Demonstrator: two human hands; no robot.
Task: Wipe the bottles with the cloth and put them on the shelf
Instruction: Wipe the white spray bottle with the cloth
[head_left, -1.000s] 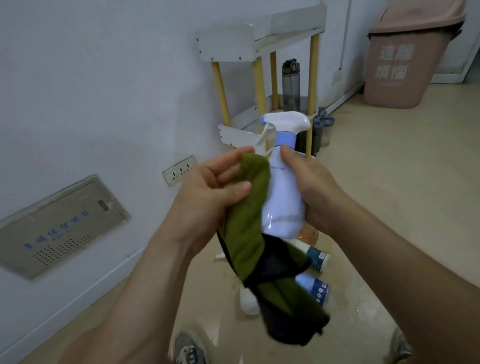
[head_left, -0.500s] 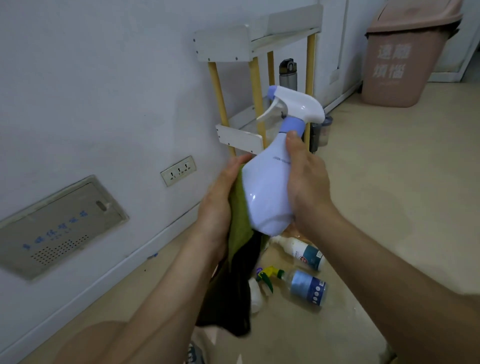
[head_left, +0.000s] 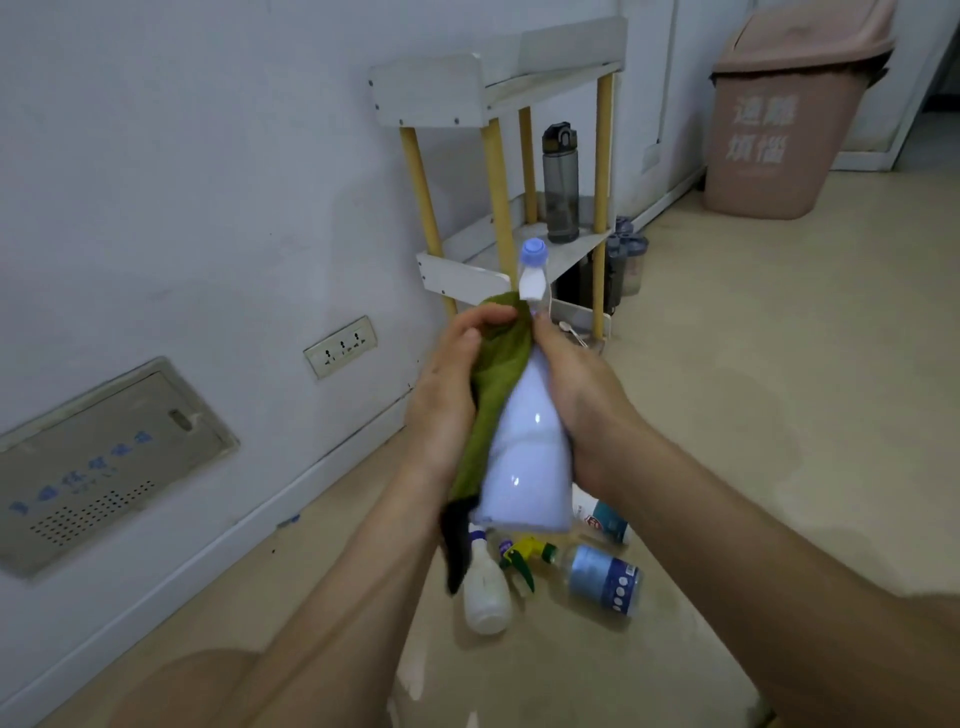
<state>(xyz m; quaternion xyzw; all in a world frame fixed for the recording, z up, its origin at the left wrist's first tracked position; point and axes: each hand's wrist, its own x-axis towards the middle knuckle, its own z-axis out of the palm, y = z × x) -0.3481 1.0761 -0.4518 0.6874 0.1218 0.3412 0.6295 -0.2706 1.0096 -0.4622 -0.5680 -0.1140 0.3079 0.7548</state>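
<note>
Two hands hold a white spray bottle upright in mid-air. The right hand grips its body. The left hand curls over a green cloth, pressing it against the bottle's neck and side. Below, a small white bottle and a blue-labelled bottle lie on the floor. Beyond stands the shelf, with a dark flask on its middle level.

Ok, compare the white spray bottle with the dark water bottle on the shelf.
The white spray bottle is opaque with a trigger head; the dark water bottle is translucent with a black cap. The white spray bottle is hand-held; the dark water bottle stands on the shelf. Both are roughly upright.
</note>
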